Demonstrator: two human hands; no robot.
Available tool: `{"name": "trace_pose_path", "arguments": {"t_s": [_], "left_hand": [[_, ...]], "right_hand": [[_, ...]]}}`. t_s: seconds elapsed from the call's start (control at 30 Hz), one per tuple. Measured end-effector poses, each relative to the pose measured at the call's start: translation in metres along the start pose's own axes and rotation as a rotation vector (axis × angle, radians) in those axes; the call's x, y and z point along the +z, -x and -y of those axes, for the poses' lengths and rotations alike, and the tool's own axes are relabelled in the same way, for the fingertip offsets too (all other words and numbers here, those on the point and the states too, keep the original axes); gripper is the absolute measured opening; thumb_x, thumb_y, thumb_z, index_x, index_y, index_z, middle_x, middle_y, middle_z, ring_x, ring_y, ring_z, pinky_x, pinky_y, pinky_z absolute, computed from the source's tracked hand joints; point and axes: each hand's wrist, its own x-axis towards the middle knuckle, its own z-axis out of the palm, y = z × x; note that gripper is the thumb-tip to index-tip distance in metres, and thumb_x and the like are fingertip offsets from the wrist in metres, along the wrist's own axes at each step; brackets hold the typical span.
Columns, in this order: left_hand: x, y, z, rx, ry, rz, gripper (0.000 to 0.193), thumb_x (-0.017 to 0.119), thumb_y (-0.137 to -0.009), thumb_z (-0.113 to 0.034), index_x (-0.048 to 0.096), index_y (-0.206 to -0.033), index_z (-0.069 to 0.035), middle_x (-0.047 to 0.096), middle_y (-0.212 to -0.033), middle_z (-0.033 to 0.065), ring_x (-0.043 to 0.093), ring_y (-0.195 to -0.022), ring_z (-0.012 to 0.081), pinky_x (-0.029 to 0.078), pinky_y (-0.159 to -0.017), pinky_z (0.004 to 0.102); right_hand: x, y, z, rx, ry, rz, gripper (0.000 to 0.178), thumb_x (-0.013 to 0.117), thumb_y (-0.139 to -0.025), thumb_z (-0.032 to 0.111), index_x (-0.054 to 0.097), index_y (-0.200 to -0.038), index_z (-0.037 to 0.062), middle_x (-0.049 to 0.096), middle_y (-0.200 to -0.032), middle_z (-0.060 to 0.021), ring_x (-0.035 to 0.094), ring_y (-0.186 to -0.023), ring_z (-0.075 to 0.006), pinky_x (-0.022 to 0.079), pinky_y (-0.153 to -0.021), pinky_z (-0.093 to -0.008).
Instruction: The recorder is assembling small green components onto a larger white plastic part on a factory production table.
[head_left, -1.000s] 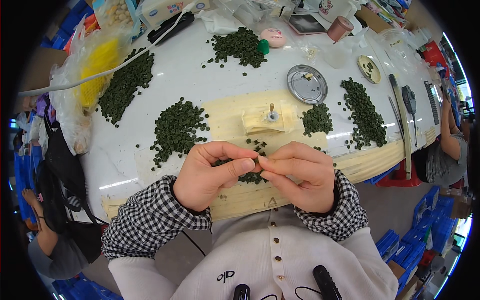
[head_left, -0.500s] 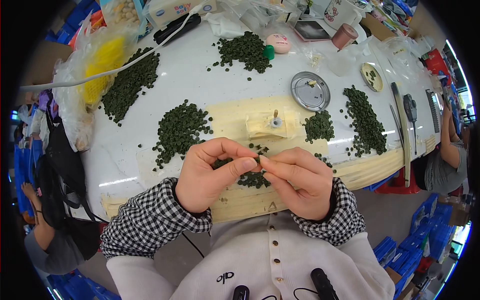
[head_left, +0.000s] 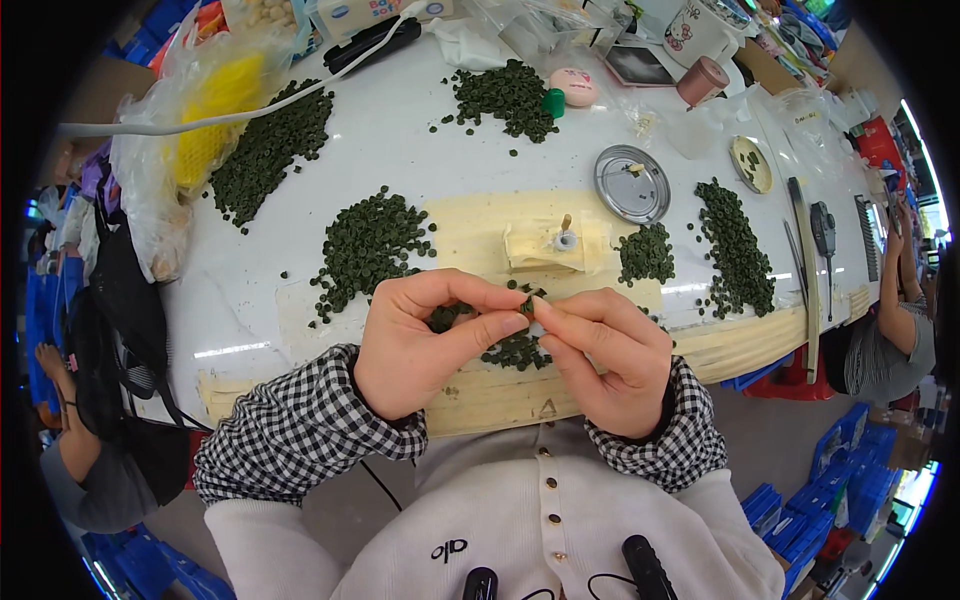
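Fingertip to fingertip, my left hand [head_left: 410, 345] and my right hand [head_left: 618, 365] meet above the near edge of the table. Both are closed in a pinch on a small dark green piece [head_left: 527, 307], mostly covered by the fingers. Beneath them lies a heap of similar small dark green pieces [head_left: 517, 352], partly hidden. Just beyond my hands stands a block wrapped in yellowish tape [head_left: 540, 250], with a small peg and a pale cylinder on it. A larger green heap [head_left: 368, 245] spreads beyond my left hand, and a small heap [head_left: 646, 254] lies right of the block.
More green heaps lie at the far left [head_left: 265, 150], far middle [head_left: 505, 98] and right [head_left: 735, 245]. A round metal lid [head_left: 618, 200], a small dish [head_left: 750, 165], a thread spool [head_left: 702, 82] and long tools [head_left: 805, 260] are on the right. A white cable [head_left: 240, 117] crosses the left.
The whole view has shifted slightly. My hands stay pinched together on the small piece, with the fingertips a little changed in position and more of the piece showing.
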Motion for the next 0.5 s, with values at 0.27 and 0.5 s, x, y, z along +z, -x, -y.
{"name": "trace_pose_path", "arguments": {"t_s": [0.27, 0.5], "left_hand": [[-0.0005, -0.0001, 0.0039, 0.138, -0.102, -0.012, 0.015, 0.068, -0.078, 0.004, 0.07, -0.092, -0.001, 0.068, -0.084, 0.002, 0.047, -0.062, 0.0014, 0.041, -0.058, 0.0182], [-0.0027, -0.0017, 0.0067, 0.255, -0.178, -0.004, 0.019, 0.068, -0.077, 0.005, 0.07, -0.094, -0.002, 0.068, -0.082, 0.0018, 0.046, -0.06, 0.0011, 0.041, -0.058, 0.0179]], "right_hand": [[-0.003, -0.0004, -0.0005, 0.035, -0.064, 0.054, 0.03, 0.068, -0.075, -0.005, 0.066, -0.104, -0.0011, 0.061, -0.087, -0.0103, 0.058, -0.069, -0.0176, 0.048, -0.06, -0.0244], [-0.0036, 0.0005, -0.0008, 0.085, -0.118, 0.085, 0.029, 0.067, -0.076, -0.004, 0.066, -0.105, -0.0009, 0.06, -0.086, -0.0102, 0.057, -0.069, -0.0169, 0.047, -0.06, -0.0244]]}}
